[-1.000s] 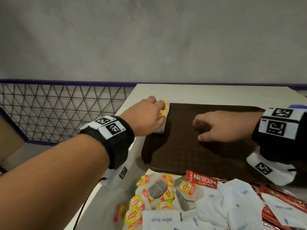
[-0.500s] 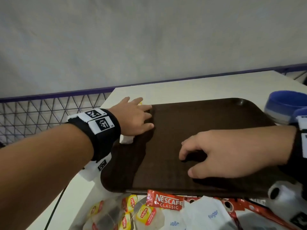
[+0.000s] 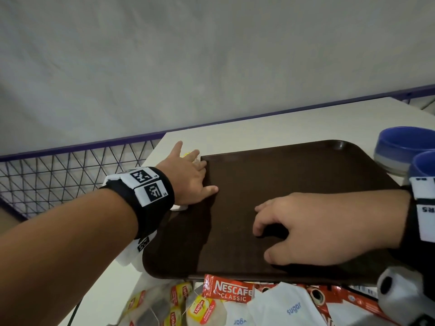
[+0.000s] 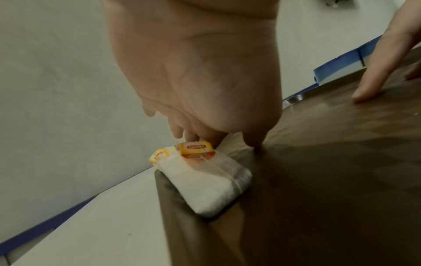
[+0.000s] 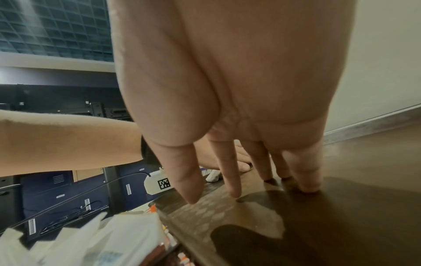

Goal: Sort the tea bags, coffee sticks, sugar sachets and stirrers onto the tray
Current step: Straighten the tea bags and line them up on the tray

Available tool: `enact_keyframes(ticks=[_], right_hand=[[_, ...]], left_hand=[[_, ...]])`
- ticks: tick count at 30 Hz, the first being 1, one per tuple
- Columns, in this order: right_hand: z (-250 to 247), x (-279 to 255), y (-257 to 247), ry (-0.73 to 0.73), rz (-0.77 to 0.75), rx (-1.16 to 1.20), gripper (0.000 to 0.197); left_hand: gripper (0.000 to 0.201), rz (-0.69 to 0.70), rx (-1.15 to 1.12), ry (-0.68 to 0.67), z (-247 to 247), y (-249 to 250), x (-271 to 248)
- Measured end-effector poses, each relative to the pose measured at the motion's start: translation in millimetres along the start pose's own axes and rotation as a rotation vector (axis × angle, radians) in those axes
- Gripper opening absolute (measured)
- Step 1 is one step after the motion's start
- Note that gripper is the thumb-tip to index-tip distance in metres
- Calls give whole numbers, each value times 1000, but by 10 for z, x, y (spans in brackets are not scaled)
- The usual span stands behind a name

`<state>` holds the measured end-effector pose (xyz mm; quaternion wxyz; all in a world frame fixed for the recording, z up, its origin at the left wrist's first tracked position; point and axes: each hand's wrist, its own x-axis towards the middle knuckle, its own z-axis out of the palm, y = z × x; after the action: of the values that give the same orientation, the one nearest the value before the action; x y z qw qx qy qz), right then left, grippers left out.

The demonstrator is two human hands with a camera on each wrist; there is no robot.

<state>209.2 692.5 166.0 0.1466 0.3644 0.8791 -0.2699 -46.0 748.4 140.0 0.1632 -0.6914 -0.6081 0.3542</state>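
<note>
A brown tray (image 3: 294,175) lies on the white table. My left hand (image 3: 195,175) lies flat at its far left corner, fingers straight and spread over a small stack of white tea bags (image 4: 205,181) with yellow tags. The stack rests on the tray's rim (image 4: 173,198), and in the head view only a white corner (image 3: 181,207) shows under the palm. My right hand (image 3: 294,231) stands on the middle of the tray with its fingertips (image 5: 309,187) spread on the bare surface, holding nothing.
In front of the tray's near edge is a loose pile: Lipton tea bags (image 3: 202,308), a red Nescafe stick (image 3: 229,289) and white sugar sachets (image 3: 289,307). Two blue cups (image 3: 404,147) stand at the tray's far right. A wire mesh fence (image 3: 58,175) runs past the table's left edge.
My left hand went from curled round the tea bags to flat and spread over them at the tray's corner. The right hand stayed on the tray. The head view swung right.
</note>
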Motion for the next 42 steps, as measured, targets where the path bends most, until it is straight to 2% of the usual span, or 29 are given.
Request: enact_keyframes(ticks=[4, 7, 10, 11, 13, 15, 18, 23, 27, 30, 33, 36, 39, 42], right_hand=[[-10, 9, 6, 0, -3, 2, 40], [-14, 4, 18, 1, -4, 5, 41], [-9, 6, 28, 0, -3, 16, 40], [-5, 9, 32, 2, -5, 19, 40], [-1, 16, 39, 2, -5, 23, 38], [-4, 26, 46, 3, -3, 25, 38], [-11, 34, 53, 6, -4, 27, 37], [2, 44, 56, 22, 15, 27, 38], [18, 68, 60, 19, 21, 28, 37], [12, 66, 60, 17, 23, 33, 35], [12, 70, 57, 26, 23, 30, 35], [13, 68, 53, 36, 29, 29, 36], [10, 67, 32, 34, 35, 33, 36], [19, 77, 30, 26, 36, 30, 36]], left_hand=[[86, 3, -77, 1, 19, -46, 10], [81, 6, -245, 126, -30, -145, 15], [77, -189, -500, 222, -65, -349, 45], [79, -265, -561, 192, -56, -412, 48], [84, -348, -645, 23, 2, -492, 48], [85, -340, -729, -143, 70, -500, 44], [81, -280, -814, -215, 99, -434, 40], [84, -234, -826, -203, 76, -352, 70], [91, -256, -791, -170, 96, -372, 103], [96, -277, -712, 12, 192, -447, 95], [84, -126, -608, 194, 242, -444, 45], [81, -5, -471, 127, 245, -338, 41], [83, -45, -439, 37, 259, -322, 86], [82, -84, -449, 56, 248, -350, 84]])
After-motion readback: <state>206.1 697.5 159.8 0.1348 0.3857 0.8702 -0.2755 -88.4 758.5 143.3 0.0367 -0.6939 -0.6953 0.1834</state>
